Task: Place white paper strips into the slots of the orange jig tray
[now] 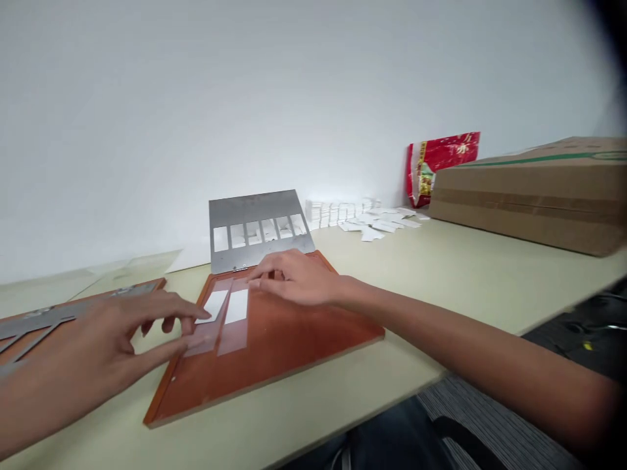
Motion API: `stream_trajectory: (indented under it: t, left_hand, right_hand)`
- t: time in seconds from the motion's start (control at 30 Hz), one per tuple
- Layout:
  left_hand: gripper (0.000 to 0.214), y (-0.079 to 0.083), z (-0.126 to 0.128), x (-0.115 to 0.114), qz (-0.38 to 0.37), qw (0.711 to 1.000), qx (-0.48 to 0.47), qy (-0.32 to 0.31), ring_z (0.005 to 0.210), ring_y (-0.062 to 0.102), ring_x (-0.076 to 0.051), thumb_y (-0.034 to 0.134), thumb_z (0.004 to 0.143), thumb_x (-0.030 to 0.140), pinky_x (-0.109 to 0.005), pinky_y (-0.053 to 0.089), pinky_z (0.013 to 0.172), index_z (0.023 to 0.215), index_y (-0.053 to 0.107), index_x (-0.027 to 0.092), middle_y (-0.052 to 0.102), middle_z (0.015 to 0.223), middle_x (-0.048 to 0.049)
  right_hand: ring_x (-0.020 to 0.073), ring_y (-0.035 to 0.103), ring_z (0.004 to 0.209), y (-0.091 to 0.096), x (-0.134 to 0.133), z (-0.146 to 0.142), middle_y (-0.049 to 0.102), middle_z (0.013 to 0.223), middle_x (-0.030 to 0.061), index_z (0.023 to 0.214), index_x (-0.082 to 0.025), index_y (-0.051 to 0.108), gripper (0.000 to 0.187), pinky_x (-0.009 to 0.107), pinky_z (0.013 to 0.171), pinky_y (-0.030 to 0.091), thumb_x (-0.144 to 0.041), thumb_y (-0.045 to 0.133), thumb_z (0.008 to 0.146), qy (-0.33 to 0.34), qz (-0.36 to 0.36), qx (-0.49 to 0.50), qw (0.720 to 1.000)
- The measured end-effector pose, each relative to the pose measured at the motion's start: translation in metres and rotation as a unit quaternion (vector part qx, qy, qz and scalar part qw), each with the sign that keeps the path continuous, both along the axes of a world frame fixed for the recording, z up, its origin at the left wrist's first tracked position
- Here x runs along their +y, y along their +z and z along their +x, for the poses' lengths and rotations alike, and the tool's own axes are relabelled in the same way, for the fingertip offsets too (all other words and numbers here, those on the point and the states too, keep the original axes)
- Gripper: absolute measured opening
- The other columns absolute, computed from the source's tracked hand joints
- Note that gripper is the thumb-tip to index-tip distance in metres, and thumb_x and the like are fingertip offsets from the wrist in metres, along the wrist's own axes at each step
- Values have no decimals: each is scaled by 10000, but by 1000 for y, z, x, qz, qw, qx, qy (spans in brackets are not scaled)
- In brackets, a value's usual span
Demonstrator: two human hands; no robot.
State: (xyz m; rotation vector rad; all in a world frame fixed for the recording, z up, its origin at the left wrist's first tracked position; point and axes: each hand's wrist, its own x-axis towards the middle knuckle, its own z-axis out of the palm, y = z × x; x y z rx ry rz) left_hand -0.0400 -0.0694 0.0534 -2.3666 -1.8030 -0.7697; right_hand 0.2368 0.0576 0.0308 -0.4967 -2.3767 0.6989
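A reddish-brown board (274, 352) lies on the table in front of me, with a grey metal plate (255, 225) with several rectangular windows hinged upright at its far edge. Two white rectangular cards (228, 305) lie side by side on the board's near-left part, on clear strips. My left hand (122, 336) reaches in from the left, fingers spread, fingertips touching the left card's edge. My right hand (294, 277) rests flat on the board's far part, fingers stretched toward the top of the cards.
A second board with a metal frame (59, 320) lies at far left. Stacks and loose white cards (362, 219) sit at the back by the wall. A red printed bag (438, 163) and a long cardboard box (533, 192) stand at right.
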Motion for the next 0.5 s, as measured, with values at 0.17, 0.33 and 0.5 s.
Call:
stream_trajectory:
  t: [0.17,0.33,0.5]
  left_hand:
    - [219,-18,-11,-15,-31,992,115,-46,897,717,-217,670,938,515,-243,547,620,1098,760,395,787,1057,31]
    - [227,-31,5,-6,58,974,132,-172,938,737,-169,572,1028,300,-270,600,782,1170,726,387,773,1121,31]
    - [237,-48,8,-9,88,972,131,-176,1010,706,-152,645,1005,274,-240,590,823,1227,671,351,753,1154,29]
  right_hand:
    - [254,561,1294,-13,9,-18,726,1270,59,1247,-257,746,296,445,1137,379,-370,557,1049,64,63,-62,994]
    - [323,531,1300,-20,18,-29,716,1281,101,1310,-234,716,392,510,1086,423,-458,637,997,20,51,-77,996]
    - [279,516,1367,-29,18,-40,671,1403,57,1290,-258,720,378,465,1145,376,-489,637,1003,40,62,-75,994]
